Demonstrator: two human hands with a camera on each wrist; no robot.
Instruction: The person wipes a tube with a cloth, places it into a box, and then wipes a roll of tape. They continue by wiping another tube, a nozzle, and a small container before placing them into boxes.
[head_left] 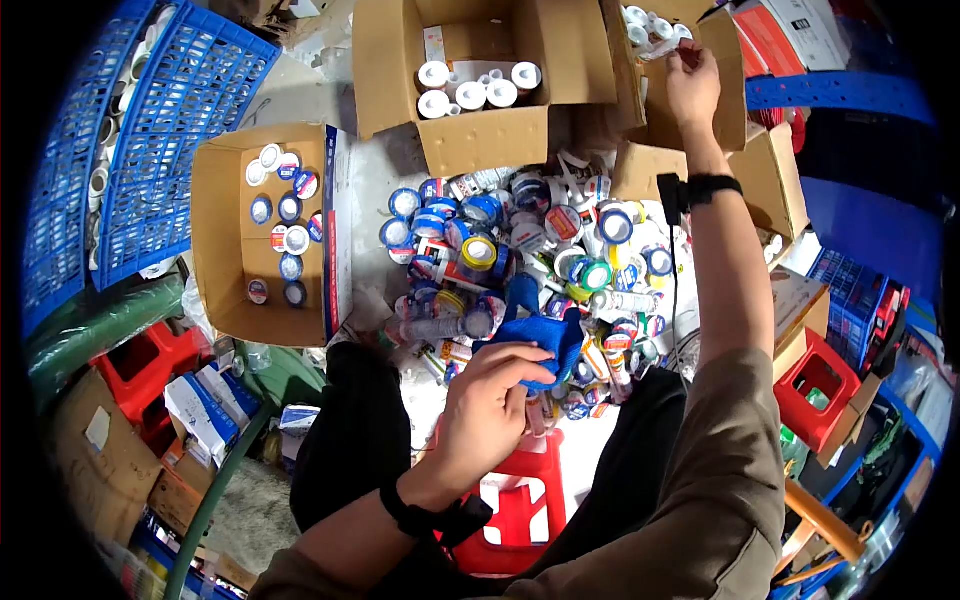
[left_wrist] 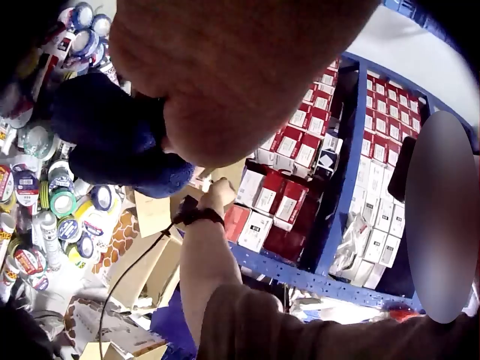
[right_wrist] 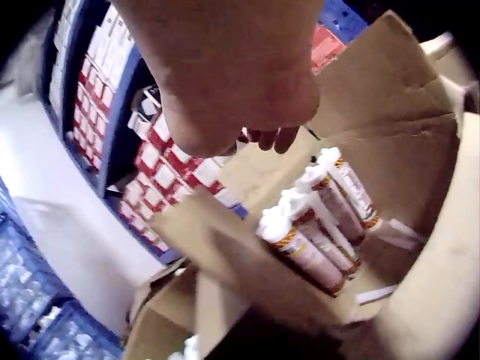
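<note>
My left hand (head_left: 485, 415) grips a blue, glove-like fabric piece (head_left: 545, 345) above the pile; in the left wrist view the blue fabric (left_wrist: 120, 142) hangs under the palm. Over the cardboard box at the upper right is my right hand (head_left: 694, 90), fingers loosely bent. Several white-capped tubes (right_wrist: 319, 259) stand side by side in that box in the right wrist view, below the fingertips, with no object visible in the hand. The mixed pile (head_left: 530, 225) holds tape rolls and tubes, between the legs and the boxes.
Another box (head_left: 485, 145) at top centre holds white-capped tubes. At left, a box (head_left: 230, 230) contains several tape rolls. Blue crates (head_left: 170, 130) stand at the far left. Red stools are at left, right (head_left: 815, 385) and below the pile. Shelves (left_wrist: 349, 165) carry red-and-white cartons.
</note>
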